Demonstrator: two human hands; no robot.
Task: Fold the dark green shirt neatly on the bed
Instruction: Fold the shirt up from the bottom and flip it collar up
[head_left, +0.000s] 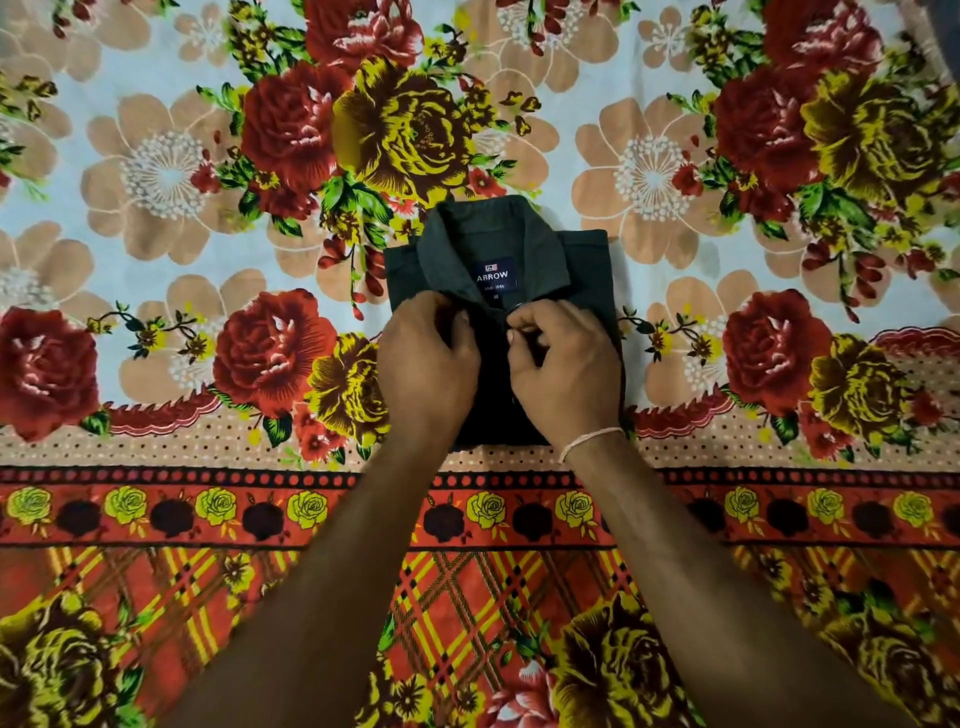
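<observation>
**Shirt's basically folded, just fussing with the collar**

The dark green shirt (498, 291) sits as a compact rectangle on the bed (156, 182), right under my hands. My left hand (426, 364) and right hand (563, 374) both pinch the placket just below the collar (488, 234), probably squaring the front. No containers anywhere.

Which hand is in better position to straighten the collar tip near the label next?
Probably the right hand: its pinched fingertips already touch the shirt front just below the collar. The left hand is curled slightly further away.
</observation>
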